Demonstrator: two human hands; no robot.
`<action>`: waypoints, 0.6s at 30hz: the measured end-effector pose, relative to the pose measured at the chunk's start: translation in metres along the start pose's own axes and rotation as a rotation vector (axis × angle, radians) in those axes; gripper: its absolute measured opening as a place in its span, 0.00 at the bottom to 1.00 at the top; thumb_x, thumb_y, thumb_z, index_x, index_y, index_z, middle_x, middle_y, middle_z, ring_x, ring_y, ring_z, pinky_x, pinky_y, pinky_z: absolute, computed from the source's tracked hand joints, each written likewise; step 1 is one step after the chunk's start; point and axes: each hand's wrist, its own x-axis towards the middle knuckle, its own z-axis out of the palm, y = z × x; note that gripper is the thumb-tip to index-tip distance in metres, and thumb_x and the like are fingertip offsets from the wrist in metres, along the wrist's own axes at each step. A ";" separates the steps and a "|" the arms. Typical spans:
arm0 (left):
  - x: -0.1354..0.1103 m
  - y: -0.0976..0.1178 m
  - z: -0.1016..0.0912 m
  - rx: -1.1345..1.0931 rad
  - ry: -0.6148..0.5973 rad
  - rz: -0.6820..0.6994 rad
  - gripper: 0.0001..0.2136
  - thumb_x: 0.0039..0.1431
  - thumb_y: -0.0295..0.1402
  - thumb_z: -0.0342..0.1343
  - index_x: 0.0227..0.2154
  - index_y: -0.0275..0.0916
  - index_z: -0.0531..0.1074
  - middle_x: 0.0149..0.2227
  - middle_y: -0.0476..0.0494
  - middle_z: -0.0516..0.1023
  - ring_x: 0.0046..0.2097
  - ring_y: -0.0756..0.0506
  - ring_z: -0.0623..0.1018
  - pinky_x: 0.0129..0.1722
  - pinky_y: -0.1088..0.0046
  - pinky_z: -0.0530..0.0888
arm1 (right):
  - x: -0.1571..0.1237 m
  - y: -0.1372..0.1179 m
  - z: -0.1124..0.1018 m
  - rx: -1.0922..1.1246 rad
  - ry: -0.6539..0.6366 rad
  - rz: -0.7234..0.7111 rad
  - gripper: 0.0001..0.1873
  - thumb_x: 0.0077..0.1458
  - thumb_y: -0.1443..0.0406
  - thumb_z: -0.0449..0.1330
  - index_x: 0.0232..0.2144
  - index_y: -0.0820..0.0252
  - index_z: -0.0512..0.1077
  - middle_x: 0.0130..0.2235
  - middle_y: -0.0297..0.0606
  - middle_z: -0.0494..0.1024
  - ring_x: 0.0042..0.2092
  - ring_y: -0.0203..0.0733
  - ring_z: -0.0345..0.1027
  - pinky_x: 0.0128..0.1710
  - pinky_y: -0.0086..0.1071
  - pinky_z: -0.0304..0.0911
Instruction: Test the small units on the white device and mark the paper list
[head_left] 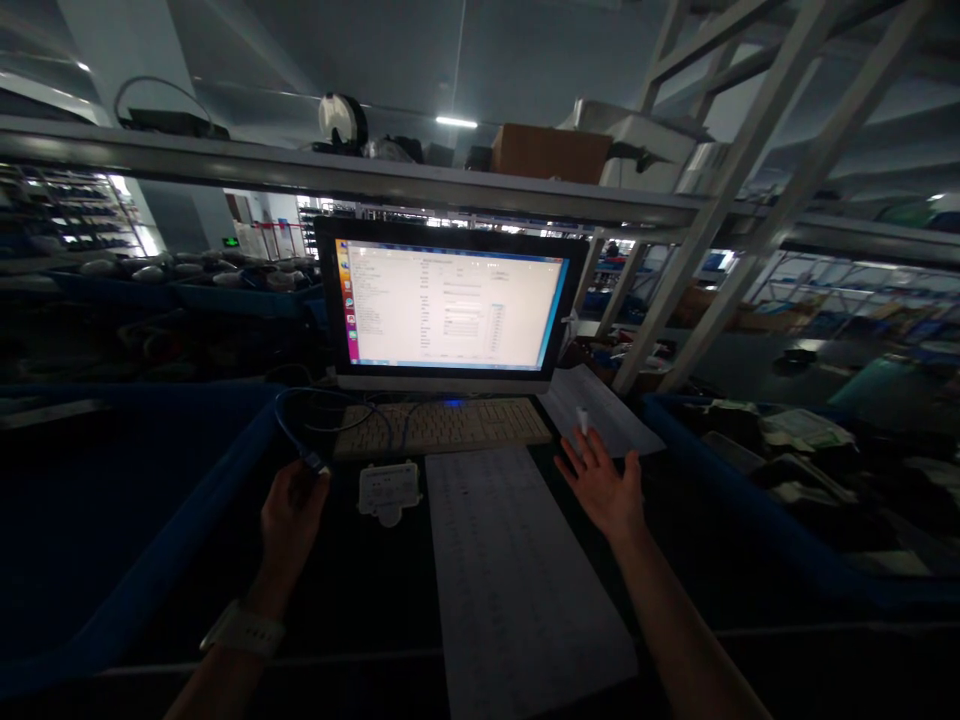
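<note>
My left hand (291, 520) is closed around the plug end of a blue cable (315, 425), which loops back toward the keyboard (450, 423). Just right of that hand a small white plastic device (388, 490) lies flat on the dark bench. My right hand (606, 485) is open, fingers spread, hovering over the edge of a loose paper sheet (600, 410). A small white object (582, 417) stands on that sheet just beyond my fingertips. A long printed sheet (510, 580) lies between my two arms.
A lit monitor (450, 305) stands behind the keyboard under a metal shelf (375, 180) carrying a cardboard box (551, 152). Blue bins flank the bench: one at left (135, 560), one at right (787, 480) holding several parts. Slanted metal struts (712, 230) rise at right.
</note>
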 end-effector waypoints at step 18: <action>-0.001 0.002 0.002 -0.057 -0.016 -0.028 0.21 0.37 0.44 0.58 0.35 0.37 0.68 0.36 0.40 0.77 0.38 0.41 0.77 0.41 0.63 0.75 | 0.000 0.000 0.000 -0.001 0.021 0.019 0.32 0.39 0.35 0.54 0.41 0.42 0.73 0.60 0.27 0.61 0.62 0.49 0.49 0.59 0.51 0.50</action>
